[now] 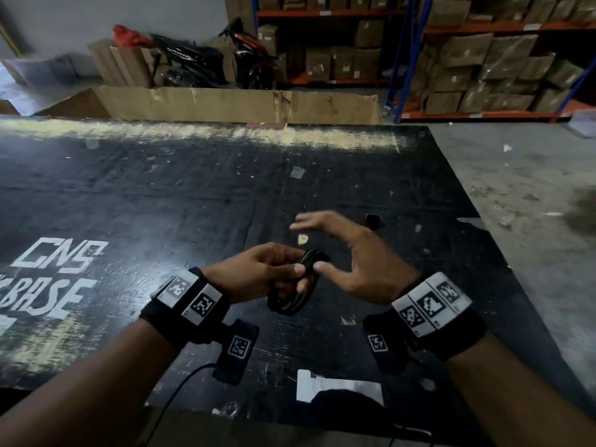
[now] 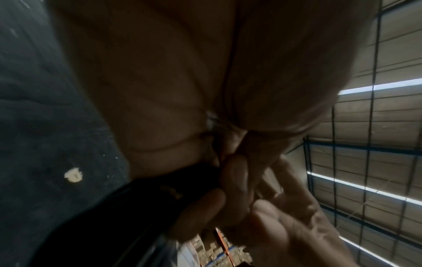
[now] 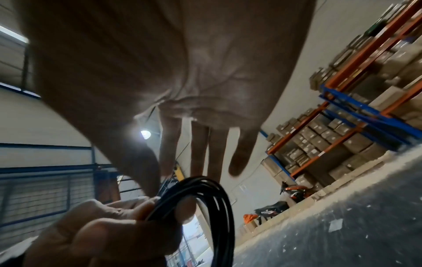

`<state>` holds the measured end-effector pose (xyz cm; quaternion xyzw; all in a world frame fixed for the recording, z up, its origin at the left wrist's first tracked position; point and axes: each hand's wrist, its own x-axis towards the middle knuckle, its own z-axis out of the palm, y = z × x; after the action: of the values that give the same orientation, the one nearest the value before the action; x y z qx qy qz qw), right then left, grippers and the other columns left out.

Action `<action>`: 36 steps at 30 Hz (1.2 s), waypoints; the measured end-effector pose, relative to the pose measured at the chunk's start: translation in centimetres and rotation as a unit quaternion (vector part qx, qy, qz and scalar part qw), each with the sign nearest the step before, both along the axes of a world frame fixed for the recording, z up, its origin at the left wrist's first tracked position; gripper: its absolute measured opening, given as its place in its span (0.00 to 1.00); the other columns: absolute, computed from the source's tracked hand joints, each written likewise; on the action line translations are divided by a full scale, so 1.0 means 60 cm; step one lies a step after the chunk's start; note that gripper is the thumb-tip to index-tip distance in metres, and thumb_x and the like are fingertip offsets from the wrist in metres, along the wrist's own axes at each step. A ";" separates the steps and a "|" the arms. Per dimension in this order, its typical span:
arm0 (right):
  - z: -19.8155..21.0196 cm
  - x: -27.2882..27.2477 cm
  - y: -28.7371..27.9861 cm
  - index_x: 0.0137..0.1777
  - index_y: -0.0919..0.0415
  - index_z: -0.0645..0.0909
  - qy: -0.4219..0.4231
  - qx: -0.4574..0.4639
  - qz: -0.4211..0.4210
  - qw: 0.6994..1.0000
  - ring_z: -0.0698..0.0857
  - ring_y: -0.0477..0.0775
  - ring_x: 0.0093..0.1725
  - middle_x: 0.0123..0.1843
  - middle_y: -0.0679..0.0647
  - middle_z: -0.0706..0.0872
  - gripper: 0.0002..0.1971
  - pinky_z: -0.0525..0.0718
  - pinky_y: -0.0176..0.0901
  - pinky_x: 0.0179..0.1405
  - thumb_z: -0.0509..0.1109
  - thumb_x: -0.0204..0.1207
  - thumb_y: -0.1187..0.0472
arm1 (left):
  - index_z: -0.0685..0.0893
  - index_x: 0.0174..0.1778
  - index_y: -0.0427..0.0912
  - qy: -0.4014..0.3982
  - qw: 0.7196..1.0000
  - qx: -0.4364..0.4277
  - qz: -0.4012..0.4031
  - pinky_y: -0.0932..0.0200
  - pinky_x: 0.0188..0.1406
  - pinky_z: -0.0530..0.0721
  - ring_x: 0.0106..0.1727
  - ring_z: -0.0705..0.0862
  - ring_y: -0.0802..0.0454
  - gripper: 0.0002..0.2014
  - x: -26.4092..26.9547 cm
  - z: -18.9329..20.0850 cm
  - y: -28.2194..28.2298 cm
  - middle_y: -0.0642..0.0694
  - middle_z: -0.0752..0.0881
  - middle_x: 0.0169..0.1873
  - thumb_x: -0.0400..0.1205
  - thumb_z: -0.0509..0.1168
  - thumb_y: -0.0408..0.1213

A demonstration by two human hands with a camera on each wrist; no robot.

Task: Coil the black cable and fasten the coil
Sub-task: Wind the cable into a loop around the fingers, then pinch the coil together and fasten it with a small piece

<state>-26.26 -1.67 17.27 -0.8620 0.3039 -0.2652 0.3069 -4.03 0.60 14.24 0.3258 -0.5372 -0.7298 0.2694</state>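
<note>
Black cable (image 1: 295, 285), wound into a small coil of several loops, sits in the left hand (image 1: 258, 272) just above the near middle of the table (image 1: 161, 195), at about 6 o'clock on its top. The left thumb and fingers are curled round the loops and pinch them; the right wrist view shows the coil (image 3: 205, 204) standing up out of that grip. The right hand (image 1: 358, 256) hovers just beside the coil at its 3 o'clock, fingers straight and spread, holding nothing, its thumb tip near the left thumb.

The table is a black board, badly scuffed, worn pale along the far edge at 12 o'clock, with white stencilled lettering (image 1: 54, 279) at 9 o'clock and a white paper scrap (image 1: 338, 385) at 6 o'clock. A small dark object (image 1: 373, 220) lies beyond the right hand; I cannot tell what it is. Past the table stand a flattened cardboard sheet (image 1: 225, 103), a parked motorcycle (image 1: 213, 56) at 12 o'clock, and blue-and-orange shelving (image 1: 483, 59) packed with cartons at 1 to 2 o'clock. Grey concrete floor (image 1: 522, 175) runs along 3 o'clock.
</note>
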 end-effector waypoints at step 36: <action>-0.204 -0.049 0.022 0.43 0.62 0.95 -0.359 0.116 -0.329 0.866 0.94 0.47 0.43 0.43 0.54 0.95 0.07 0.88 0.33 0.44 0.86 0.65 0.69 | 0.84 0.40 0.35 0.209 0.917 0.229 0.252 0.50 0.52 0.77 0.31 0.81 0.48 0.19 -0.121 -0.137 0.005 0.49 0.70 0.20 0.88 0.57 0.44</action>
<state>-29.23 -0.34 5.05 -0.5156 0.4672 -0.6049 0.3873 -11.27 0.93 6.00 0.3433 -0.1869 -0.7923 0.4684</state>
